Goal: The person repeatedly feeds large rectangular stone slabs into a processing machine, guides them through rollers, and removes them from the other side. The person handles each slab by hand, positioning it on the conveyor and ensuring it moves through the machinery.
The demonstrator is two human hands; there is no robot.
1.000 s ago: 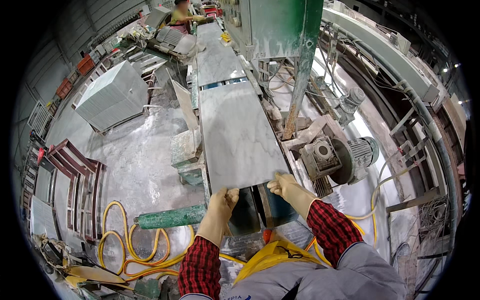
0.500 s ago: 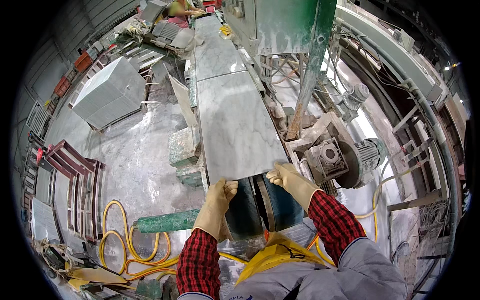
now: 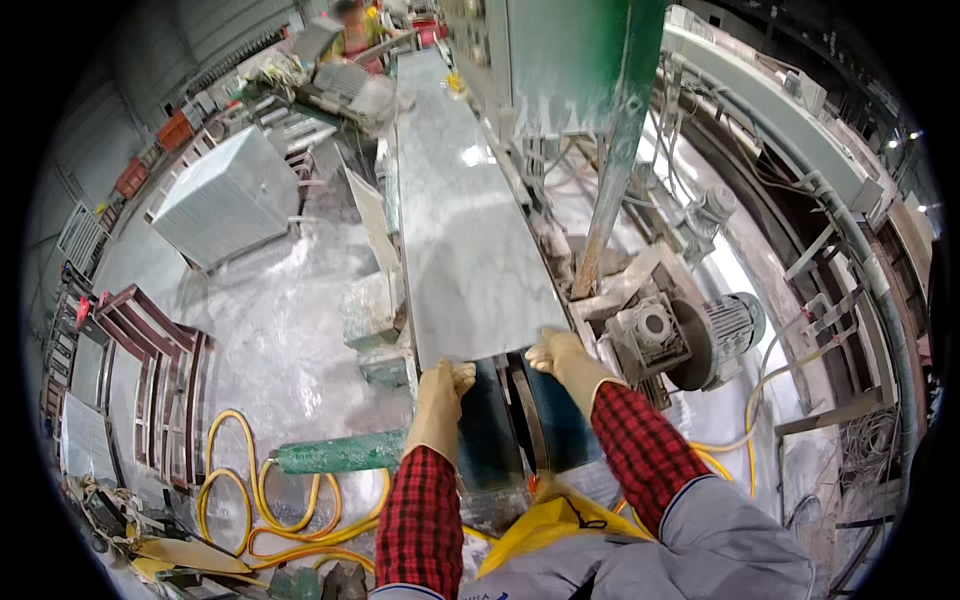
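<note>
A long slab of grey-veined white stone [image 3: 480,260] lies flat on the conveyor, its near edge toward me. My left hand [image 3: 438,400], in a cream rubber glove, has its fingers curled at the slab's left near corner. At the right near corner my right hand [image 3: 565,358], gloved the same way, grips the edge with bent fingers. Both thumbs and part of the fingertips are blurred or hidden. Below the slab's near edge, between my forearms, the dark blue conveyor belts [image 3: 488,430] show with a narrow gap between them.
A motor with a gearbox [image 3: 730,328] stands right of the conveyor, near a green-and-white machine housing [image 3: 570,70]. To the left are a green roller [image 3: 335,453], yellow hoses [image 3: 255,470], a block of stacked slabs [image 3: 230,195] and dark red racks [image 3: 160,350]. Another person [image 3: 355,35] stands far off.
The view has shifted slightly, and the seam across the stone no longer shows clearly. Both hands stay at the slab's near edge. The far person shows more than before.
</note>
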